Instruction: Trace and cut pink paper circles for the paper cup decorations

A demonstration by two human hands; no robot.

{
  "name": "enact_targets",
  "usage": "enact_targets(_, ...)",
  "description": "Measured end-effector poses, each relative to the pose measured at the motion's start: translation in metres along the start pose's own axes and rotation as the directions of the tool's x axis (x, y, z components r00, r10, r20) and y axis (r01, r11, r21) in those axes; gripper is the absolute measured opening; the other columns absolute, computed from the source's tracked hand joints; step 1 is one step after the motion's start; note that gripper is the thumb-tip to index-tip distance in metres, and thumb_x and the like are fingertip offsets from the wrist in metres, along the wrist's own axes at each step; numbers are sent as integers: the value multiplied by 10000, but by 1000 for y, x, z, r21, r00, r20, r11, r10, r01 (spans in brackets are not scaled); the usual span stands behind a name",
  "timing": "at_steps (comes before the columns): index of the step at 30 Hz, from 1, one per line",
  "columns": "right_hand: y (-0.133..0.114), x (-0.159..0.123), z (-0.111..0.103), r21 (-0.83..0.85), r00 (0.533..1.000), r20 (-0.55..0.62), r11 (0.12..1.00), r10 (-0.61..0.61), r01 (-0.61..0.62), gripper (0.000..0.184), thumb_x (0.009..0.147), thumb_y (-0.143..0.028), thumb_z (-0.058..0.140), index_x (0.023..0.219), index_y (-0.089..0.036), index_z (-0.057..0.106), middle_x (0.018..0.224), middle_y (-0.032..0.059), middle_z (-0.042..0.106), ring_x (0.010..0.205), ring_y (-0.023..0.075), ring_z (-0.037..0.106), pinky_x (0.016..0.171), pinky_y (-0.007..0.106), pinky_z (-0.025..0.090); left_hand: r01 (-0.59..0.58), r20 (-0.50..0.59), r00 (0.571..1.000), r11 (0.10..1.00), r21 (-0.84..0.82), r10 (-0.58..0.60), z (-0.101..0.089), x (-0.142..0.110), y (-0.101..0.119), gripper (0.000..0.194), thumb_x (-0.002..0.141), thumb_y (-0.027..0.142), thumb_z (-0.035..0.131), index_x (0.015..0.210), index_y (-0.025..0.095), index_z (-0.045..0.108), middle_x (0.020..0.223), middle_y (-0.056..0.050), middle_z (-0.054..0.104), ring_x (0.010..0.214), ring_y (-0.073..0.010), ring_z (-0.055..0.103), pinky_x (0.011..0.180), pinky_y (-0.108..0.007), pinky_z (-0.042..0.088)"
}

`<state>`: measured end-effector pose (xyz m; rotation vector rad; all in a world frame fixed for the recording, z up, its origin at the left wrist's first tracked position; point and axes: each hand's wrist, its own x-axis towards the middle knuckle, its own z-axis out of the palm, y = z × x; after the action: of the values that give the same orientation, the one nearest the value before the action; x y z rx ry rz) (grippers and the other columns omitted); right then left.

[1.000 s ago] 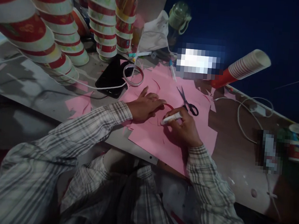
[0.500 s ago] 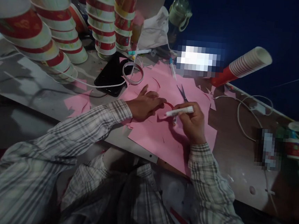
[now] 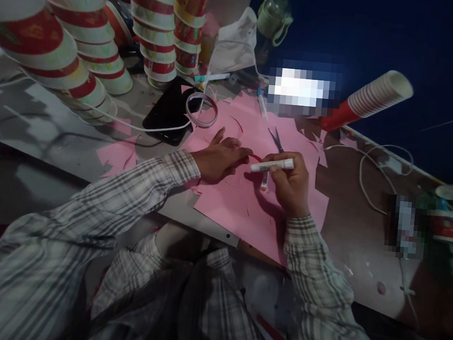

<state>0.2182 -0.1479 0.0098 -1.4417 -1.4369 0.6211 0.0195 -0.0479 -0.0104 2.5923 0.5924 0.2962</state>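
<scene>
Overlapping sheets of pink paper point(image 3: 223, 204) lie at the table's front edge. My left hand point(image 3: 220, 160) rests on them with its fingers spread, its index fingertip near a short dark-red curved strip or line. To its right, my right hand point(image 3: 292, 185) is closed around a white marker point(image 3: 268, 166), held almost level over the paper. Below the marker sits a small white object with an orange end point(image 3: 264, 182), partly shadowed. Just beyond my right hand, a pair of scissors point(image 3: 277, 141) points away with its blades parted; its handles are hidden.
Tall stacks of red-and-white paper cups point(image 3: 155, 31) stand at the left. A black phone point(image 3: 166, 112), a tape roll point(image 3: 202, 109) and a blue-capped marker point(image 3: 262, 107) lie behind my hands. Another cup stack point(image 3: 369, 98) leans at the right, near a white cable point(image 3: 363, 176).
My right hand has lifted slightly and the marker's left end has risen away from the paper. My left hand has stayed in place.
</scene>
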Motion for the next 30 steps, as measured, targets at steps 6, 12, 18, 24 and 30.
enact_targets(6,-5,0,16,-231,998,68,973,6,10,139,735,-134,588,831,-233,576,861,53,689,800,225,649,749,413,525,11,1,1000,1000,8,-11,0,2,2,567,879,221,518,1434,184,413,1362,-123,584,1394,-311,392,1195,-660,9)
enact_targets(12,-2,2,-3,-34,993,110,999,31,-27,132,750,-159,583,851,-241,560,818,5,696,715,182,646,655,342,527,22,11,1000,1000,13,-22,-1,1,1,587,884,251,509,1457,195,395,1353,-119,591,1401,-321,378,1193,-660,-2)
enact_targets(18,1,3,6,-148,1000,-12,989,-16,14,139,771,-155,582,872,-247,557,901,37,690,824,212,655,734,389,546,26,6,1000,1000,12,-26,-1,2,0,610,868,238,519,1467,212,403,1314,-101,615,1374,-331,407,1194,-650,-31)
enact_targets(24,-4,2,0,-203,986,163,979,43,-9,136,722,-130,591,812,-227,561,781,21,678,712,202,628,718,396,534,9,-12,1000,1000,29,-9,3,1,-3,582,883,264,515,1451,200,406,1356,-124,590,1388,-315,401,1202,-644,19)
enact_targets(30,-3,3,2,-29,997,-28,997,68,-68,128,778,-193,565,893,-242,536,887,15,695,792,183,660,707,347,544,9,-1,1000,999,37,-9,4,1,-4,611,881,253,508,1476,203,381,1369,-113,582,1402,-310,382,1204,-640,-2)
